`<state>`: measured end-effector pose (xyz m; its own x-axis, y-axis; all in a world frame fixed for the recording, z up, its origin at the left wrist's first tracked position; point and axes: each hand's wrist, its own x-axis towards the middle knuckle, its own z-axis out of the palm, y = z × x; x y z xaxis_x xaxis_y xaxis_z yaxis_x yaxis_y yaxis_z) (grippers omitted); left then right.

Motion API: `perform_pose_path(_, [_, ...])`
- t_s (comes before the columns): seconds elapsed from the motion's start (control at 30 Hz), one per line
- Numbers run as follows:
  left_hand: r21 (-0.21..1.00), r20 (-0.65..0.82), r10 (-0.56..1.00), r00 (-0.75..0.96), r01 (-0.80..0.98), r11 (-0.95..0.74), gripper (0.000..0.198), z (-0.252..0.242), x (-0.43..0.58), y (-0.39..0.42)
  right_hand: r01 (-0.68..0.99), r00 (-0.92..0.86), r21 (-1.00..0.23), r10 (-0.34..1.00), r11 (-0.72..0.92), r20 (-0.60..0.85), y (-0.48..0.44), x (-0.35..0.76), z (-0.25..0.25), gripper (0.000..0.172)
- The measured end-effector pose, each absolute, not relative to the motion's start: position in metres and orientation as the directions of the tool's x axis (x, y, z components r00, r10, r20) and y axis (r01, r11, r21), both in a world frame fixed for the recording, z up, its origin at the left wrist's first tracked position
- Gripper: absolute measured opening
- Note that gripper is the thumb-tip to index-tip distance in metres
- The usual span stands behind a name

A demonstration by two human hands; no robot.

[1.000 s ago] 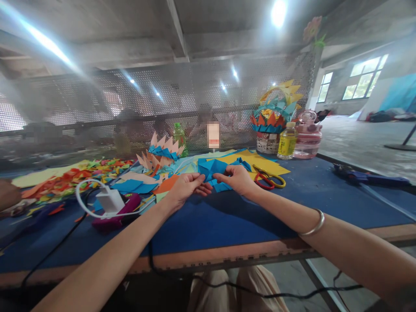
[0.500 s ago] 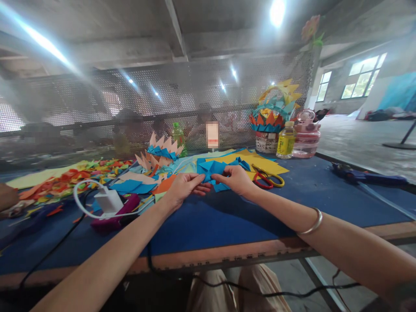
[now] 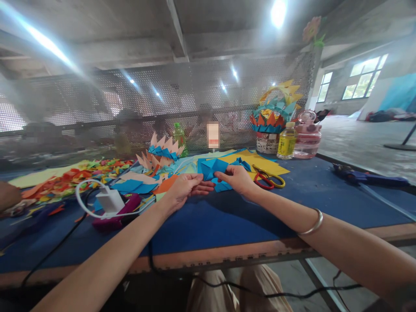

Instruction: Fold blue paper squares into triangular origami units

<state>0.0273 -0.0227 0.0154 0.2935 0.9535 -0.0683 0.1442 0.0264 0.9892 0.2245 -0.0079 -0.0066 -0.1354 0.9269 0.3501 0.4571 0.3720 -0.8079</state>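
Two-handed pinch: left hand [image 3: 183, 188] and right hand [image 3: 238, 178] fingers closed on folded blue paper [image 3: 211, 167]. Scissors [image 3: 269, 180] just right; charger [image 3: 108, 200], paper scraps [image 3: 71, 175] left.

Bright ceiling lamps [image 3: 277, 12] flare white and streak haze across the mesh screen [image 3: 130, 104]. Daylight enters through windows [image 3: 364, 80] far right. Edges bow strongly; the background behind the tabletop [image 3: 227, 221] looks soft.

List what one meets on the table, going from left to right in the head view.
orange paper scraps → white charger → left hand → blue folded paper → right hand → scissors → yellow bottle → pink jar
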Motion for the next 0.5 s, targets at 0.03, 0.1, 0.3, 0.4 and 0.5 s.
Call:
perform_pose_path(0.03, [0.991,-0.068,0.953,0.296,0.133,0.029,0.023,0.0157,0.0271,-0.0228,0.464,-0.143,-0.809,0.932,0.361,0.333,-0.0072,0.2248,-0.0066,0.027])
perform_pose_path(0.1, [0.993,-0.065,0.951,0.302,0.115,0.031,0.023,0.016,0.0266,-0.0231,0.471,-0.155,-0.813,0.939,0.343,0.306,-0.0065,0.225,-0.0062,0.032])
perform_pose_path(0.3, [0.995,-0.051,0.945,0.324,0.099,0.02,0.022,0.0141,0.0244,-0.0219,0.453,-0.171,-0.83,0.945,0.326,0.278,-0.0077,0.224,-0.0053,0.033])
perform_pose_path(0.4, [0.996,-0.036,0.943,0.329,0.095,0.005,0.022,0.0131,0.0241,-0.021,0.433,-0.164,-0.837,0.942,0.335,0.292,-0.0077,0.224,-0.0063,0.03])
perform_pose_path(0.5, [0.996,-0.018,0.945,0.327,0.091,-0.013,0.022,0.0126,0.0245,-0.0207,0.403,-0.137,-0.844,0.935,0.354,0.326,-0.0075,0.2241,-0.0075,0.027])
